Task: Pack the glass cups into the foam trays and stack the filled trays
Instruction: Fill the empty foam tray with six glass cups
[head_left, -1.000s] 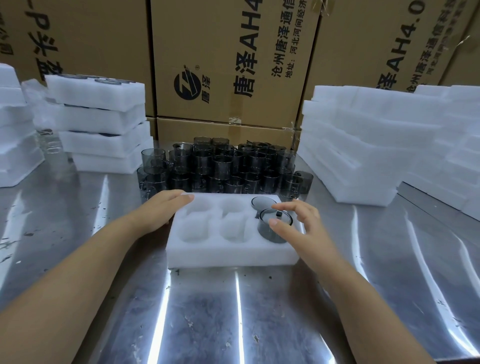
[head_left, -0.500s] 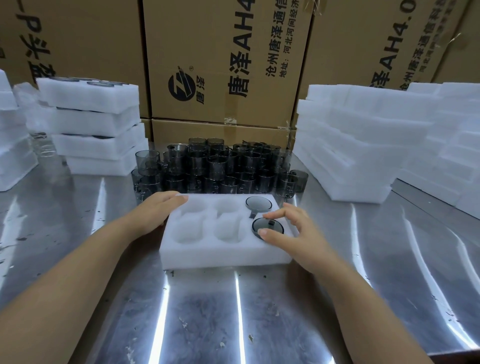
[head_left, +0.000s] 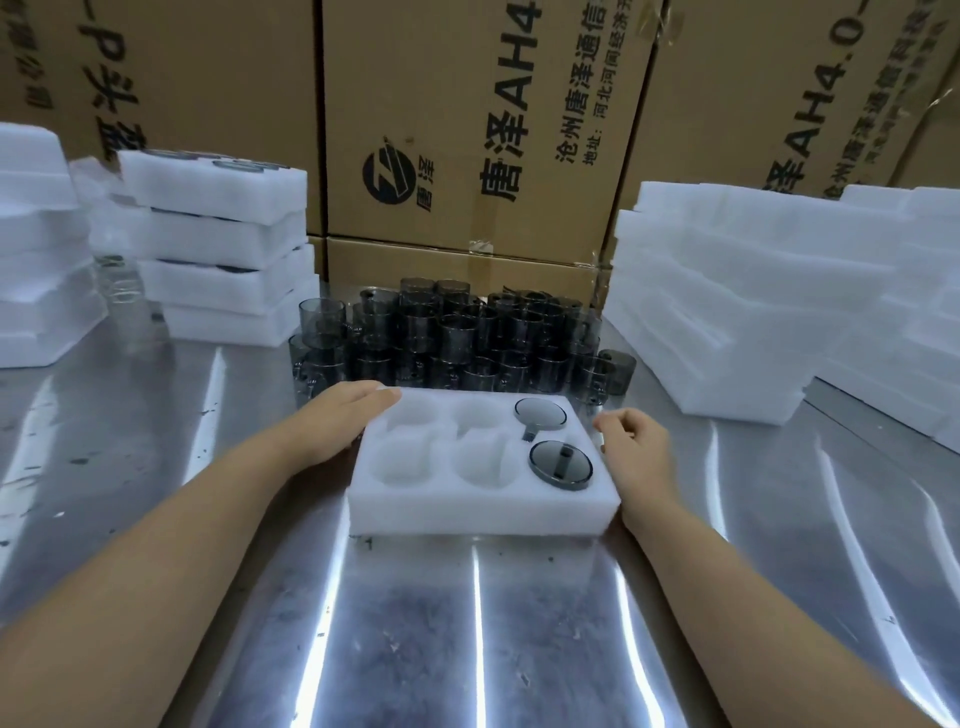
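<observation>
Steel table (head_left: 467, 634), reflective, some specks and smudges on the surface.

Foam tray (head_left: 483, 512) flat on the table at centre, six cavities in two rows of three. Right-hand column filled: near cup (head_left: 561, 465) and far cup (head_left: 540, 414), both seated down to the rim, smoked grey glass. The other four cavities hold nothing.

Left hand (head_left: 340, 421): fingers straight and together, resting flat on the tray's far-left corner; nothing gripped.

Right hand (head_left: 634, 449): just beside the tray's right edge, fingers loosely curled, holding nothing. Contact with the foam cannot be told.

Behind the tray, close to its far edge: loose cups (head_left: 467, 332), a dense upright cluster of the same smoked glass, stacked two high.

Far left: filled stack (head_left: 223, 244), four foam trays, dark rims visible in the top one. Far right: foam stack (head_left: 727, 312), many trays, somewhat uneven.

Back: cardboard boxes (head_left: 467, 119) with printed Chinese text and a round logo.
</observation>
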